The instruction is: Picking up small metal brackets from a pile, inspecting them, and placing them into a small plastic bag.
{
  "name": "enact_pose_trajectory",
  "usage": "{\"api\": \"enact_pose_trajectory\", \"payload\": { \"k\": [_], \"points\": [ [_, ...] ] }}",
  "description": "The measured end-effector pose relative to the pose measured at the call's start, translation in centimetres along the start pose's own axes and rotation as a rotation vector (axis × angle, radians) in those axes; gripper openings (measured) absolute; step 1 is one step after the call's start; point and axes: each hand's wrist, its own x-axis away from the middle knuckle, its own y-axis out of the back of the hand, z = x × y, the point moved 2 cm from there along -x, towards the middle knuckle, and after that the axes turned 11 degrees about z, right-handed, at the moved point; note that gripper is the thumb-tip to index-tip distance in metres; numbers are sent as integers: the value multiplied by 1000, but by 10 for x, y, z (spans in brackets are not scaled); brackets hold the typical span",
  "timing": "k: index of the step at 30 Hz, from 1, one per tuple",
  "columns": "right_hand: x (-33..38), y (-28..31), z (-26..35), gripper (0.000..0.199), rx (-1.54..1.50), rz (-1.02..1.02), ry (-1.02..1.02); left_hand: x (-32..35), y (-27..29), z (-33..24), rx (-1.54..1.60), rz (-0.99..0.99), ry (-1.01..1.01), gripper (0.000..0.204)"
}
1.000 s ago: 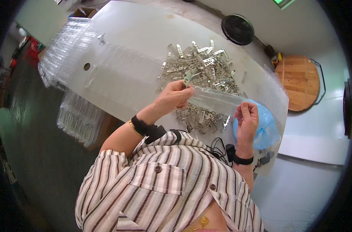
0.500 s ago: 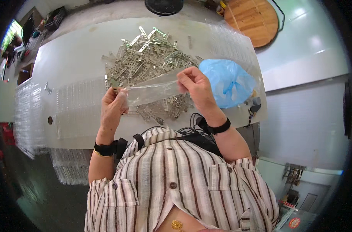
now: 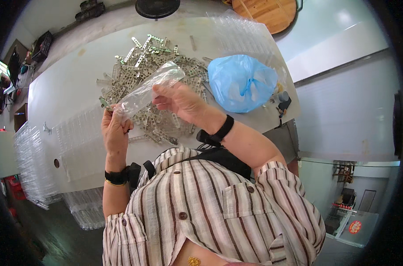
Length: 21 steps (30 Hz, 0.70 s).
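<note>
Above a white table (image 3: 68, 84), both hands hold a long clear plastic bag (image 3: 148, 88). My left hand (image 3: 115, 128) pinches its lower left end together with a small metal piece. My right hand (image 3: 181, 102) grips the bag near its middle, fingers curled around the plastic. Beneath the hands lies a heap of flat perforated metal strips (image 3: 152, 66). The bag's upper end points away from me over the heap.
A tied blue plastic bag (image 3: 241, 82) sits right of the heap. Stacks of clear plastic bags (image 3: 77, 142) cover the table's left side and hang over its edge. A round wooden board (image 3: 268, 11) and a black fan (image 3: 157, 6) are at the far side.
The view has swung, so the table now sits more to the left and upright. The clear bag has tilted from nearly level to slanting up to the right; both hands still hold it.
</note>
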Motion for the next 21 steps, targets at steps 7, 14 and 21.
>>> {"api": "enact_pose_trajectory", "payload": {
  "k": [7, 14, 21],
  "points": [
    [-10, -3, -16, 14, 98, -17, 38, 1, -3, 3, -69, 9, 48, 7],
    [11, 5, 16, 13, 206, -86, 224, 27, -17, -23, -340, 82, 213, 15],
    [46, -6, 43, 12, 317, -108, 302, 55, -29, -33, -304, 270, 303, 31]
  ]
}}
